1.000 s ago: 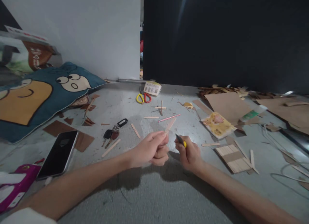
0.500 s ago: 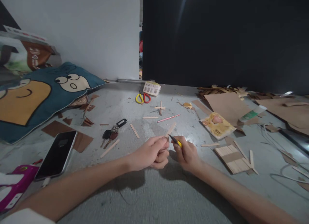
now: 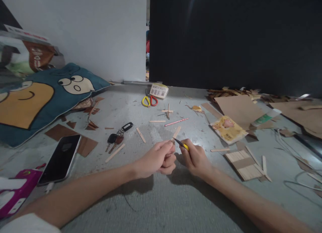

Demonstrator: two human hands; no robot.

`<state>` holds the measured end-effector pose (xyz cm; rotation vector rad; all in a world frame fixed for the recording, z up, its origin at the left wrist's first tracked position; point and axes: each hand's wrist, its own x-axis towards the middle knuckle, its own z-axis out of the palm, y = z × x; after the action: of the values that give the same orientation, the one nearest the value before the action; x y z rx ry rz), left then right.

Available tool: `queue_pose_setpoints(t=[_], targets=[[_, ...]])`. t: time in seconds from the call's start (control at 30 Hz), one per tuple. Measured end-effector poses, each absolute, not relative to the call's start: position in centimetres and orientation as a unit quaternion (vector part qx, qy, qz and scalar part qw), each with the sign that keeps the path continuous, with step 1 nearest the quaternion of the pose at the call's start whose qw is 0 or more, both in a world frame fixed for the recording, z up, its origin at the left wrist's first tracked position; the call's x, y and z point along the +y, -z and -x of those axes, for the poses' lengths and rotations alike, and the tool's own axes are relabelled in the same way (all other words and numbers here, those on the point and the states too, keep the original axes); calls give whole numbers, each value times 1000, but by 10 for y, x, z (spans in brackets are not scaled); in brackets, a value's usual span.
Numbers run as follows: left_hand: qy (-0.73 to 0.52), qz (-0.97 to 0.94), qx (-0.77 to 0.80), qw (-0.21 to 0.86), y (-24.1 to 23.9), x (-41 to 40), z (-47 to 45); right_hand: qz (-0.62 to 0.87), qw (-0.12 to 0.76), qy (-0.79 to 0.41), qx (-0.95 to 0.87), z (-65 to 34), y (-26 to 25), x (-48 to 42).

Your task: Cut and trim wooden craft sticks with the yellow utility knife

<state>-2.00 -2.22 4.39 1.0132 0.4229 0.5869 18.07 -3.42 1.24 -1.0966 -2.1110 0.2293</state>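
Near the middle of the table, my left hand (image 3: pixel 159 158) is closed on a wooden craft stick (image 3: pixel 177 130), whose free end points up and to the right. My right hand (image 3: pixel 197 160) grips a craft knife (image 3: pixel 185 146) with a yellow and dark handle. Its dark pointed tip meets the stick just beyond my left thumb; whether it cuts in, I cannot tell. Past my hands lie a pink striped pencil (image 3: pixel 176 122), a loose craft stick (image 3: pixel 157 121) and a small piece of crossed sticks (image 3: pixel 168 111).
On the left are keys (image 3: pixel 116 138), a phone (image 3: pixel 60 159) and a blue cushion (image 3: pixel 60 95). Scissors (image 3: pixel 150 101) lie at the back. A bundle of craft sticks (image 3: pixel 243 164), a yellow packet (image 3: pixel 228 129), a glue tube (image 3: pixel 266 117) and cardboard (image 3: pixel 237 109) occupy the right.
The stick's free end has shifted slightly left and turned more upright. My right hand has brought the knife tip a little left along with it. Both grips stay the same.
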Motion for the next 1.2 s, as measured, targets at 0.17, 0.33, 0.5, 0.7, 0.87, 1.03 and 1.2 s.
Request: queue_pose_setpoints(t=[0.17,0.33,0.5,0.7,0.87,1.03,1.2], targets=[[-300,-494,201,791,-38,-20,19,431,370,-74,-820,-182,-10,-35],[-332,-512,200,767,-37,-17,19,446,358,-71,-817,-184,-9,-35],[-319,-519,191,770,-39,-18,19,448,362,-65,-815,-184,-8,-35],[-301,-519,186,778,-42,-20,19,433,371,-51,-820,-183,-7,-34],[-276,-514,174,793,-39,-18,20,426,357,-52,-830,-184,-8,-34],[-279,-504,177,798,-37,-14,23,445,328,-89,-829,-183,-10,-31],[-296,-515,173,786,-41,-17,23,431,338,-75,-833,-182,-11,-30]])
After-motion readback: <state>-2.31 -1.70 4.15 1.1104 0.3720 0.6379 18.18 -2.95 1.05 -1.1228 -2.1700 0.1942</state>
